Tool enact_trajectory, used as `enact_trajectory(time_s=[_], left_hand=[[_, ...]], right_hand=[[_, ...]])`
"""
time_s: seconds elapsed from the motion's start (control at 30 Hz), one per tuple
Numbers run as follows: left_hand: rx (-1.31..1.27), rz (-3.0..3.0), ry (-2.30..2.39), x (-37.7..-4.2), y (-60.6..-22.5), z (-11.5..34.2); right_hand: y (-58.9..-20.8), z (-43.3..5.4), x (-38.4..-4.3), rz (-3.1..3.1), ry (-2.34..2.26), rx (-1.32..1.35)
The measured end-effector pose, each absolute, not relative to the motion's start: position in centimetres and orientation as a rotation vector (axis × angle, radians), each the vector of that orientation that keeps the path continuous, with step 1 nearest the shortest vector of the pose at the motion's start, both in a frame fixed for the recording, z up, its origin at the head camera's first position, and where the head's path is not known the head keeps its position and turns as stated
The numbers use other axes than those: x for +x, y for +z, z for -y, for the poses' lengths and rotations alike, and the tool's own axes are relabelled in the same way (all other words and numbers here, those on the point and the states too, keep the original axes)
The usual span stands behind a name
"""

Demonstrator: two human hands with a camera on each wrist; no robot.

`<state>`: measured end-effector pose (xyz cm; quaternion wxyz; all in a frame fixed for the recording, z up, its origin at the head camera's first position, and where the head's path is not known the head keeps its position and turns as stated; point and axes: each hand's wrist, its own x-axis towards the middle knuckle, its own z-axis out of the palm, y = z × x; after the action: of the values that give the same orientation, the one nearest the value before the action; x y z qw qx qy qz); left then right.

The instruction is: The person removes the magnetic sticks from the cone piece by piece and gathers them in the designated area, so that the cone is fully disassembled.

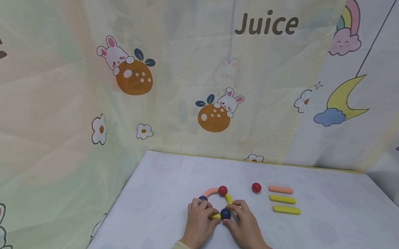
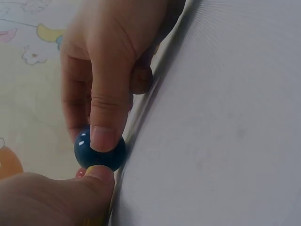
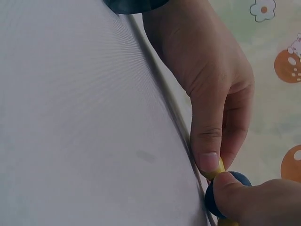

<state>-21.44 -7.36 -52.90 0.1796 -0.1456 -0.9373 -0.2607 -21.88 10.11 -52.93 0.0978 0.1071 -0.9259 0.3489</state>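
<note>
A ring of coloured rods and balls lies on the table in the head view. My left hand (image 1: pixel 200 221) pinches a short yellow rod (image 1: pixel 216 216) at the near side of the ring. With thumb and fingers, my right hand (image 1: pixel 246 225) grips the dark blue ball (image 1: pixel 225 214) at the end of that rod. A curved yellow rod (image 1: pixel 229 198) runs up from beside the right fingers to a red ball (image 1: pixel 222 190). From there a curved pink rod (image 1: pixel 211 192) leads to another dark blue ball (image 1: pixel 203 198), partly hidden behind the left hand.
Right of the ring, a loose red ball (image 1: pixel 256 187) lies beside a straight pink rod (image 1: pixel 281 189) and two yellow rods, the upper yellow rod (image 1: pixel 282 199) and the lower yellow rod (image 1: pixel 286 210). A printed cloth (image 1: pixel 173 101) hangs behind the white table (image 1: pixel 333 204).
</note>
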Motion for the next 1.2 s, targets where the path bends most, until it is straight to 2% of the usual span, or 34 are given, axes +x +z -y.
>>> enact_trajectory(time_s=[0.17, 0.57, 0.8, 1.0, 1.1, 1.2], left_hand=[[-0.403, 2.649, -0.794, -21.5, -52.9, 7.6], [-0.257, 2.683, -0.955, -22.0, -53.1, 7.8], [-0.031, 2.500, -1.035, -22.3, -53.4, 8.4], [0.189, 2.346, -1.025, -22.7, -53.4, 8.9], [0.187, 2.286, -0.966, -22.8, -53.4, 9.0], [0.052, 2.249, -0.917, -22.5, -53.0, 8.8]], right_hand=[[-52.8, -10.3, -22.0, 2.757, 1.070, 0.314], [-52.6, -11.1, -22.2, 2.807, 1.022, 0.111], [-52.6, -11.1, -22.6, 2.769, 0.826, -0.010], [-52.8, -11.6, -23.0, 2.727, 0.848, -0.080], [-52.9, -11.6, -22.9, 2.730, 0.907, -0.050], [-53.0, -11.4, -22.5, 2.736, 0.955, 0.041]])
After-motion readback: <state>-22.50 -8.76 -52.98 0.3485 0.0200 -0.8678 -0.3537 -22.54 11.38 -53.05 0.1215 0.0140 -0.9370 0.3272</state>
